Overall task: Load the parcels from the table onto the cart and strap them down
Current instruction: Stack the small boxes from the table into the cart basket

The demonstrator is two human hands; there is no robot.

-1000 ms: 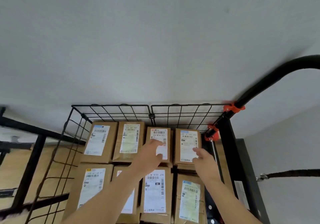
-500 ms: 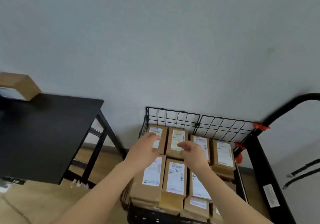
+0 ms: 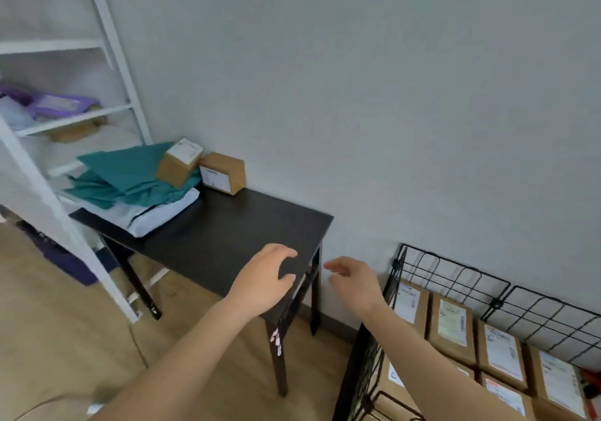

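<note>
The person is turning back from the cart toward the surface [image 3: 234, 225]. Both grips, which were resting on the packed boxes a moment ago, are now reaching out empty, so another pickup is probably coming. At ten o'clock from the hands, two brown parcels are waiting at the surface's far end. A tilted parcel [image 3: 179, 162] is leaning on the teal mailers [image 3: 130, 173], with a white mailer [image 3: 156, 212] lying beneath them, and a second parcel [image 3: 224, 173] is sitting just beside it by the wall. The left grip [image 3: 266, 277] is hovering over the near corner, fingers loosely curled and apart, holding nothing. At its three o'clock, the right grip [image 3: 354, 282] is hanging likewise spread and empty. At four o'clock, the wire cart [image 3: 455, 277] is holding labelled boxes [image 3: 452, 326] packed side by side, with no strap showing over them.
</note>
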